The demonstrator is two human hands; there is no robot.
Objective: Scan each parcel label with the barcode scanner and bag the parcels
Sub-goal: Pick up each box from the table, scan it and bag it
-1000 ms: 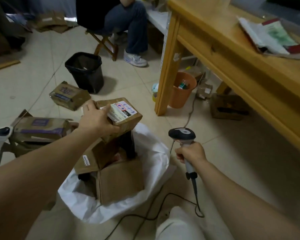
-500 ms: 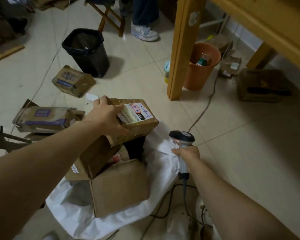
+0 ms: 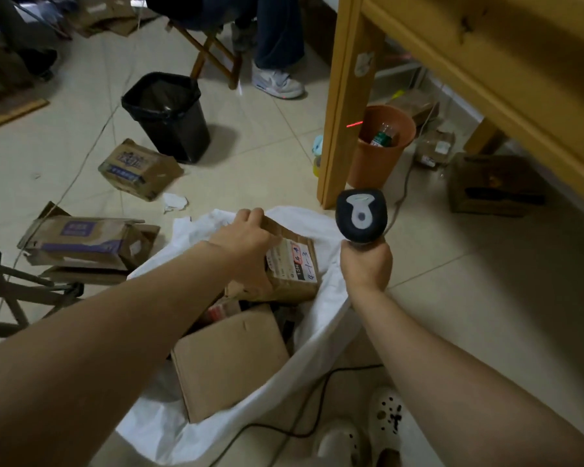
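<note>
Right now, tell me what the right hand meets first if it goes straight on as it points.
Most likely the pale wooden table leg: the right hand aims the black barcode scanner there, and its red line falls at the leg's edge beside the orange plastic bin. Depth is unclear.

Label on parcel (image 3: 295, 288) partly under left hand (image 3: 245, 246), scanner (image 3: 361, 215) handle inside right hand (image 3: 366, 266)
</note>
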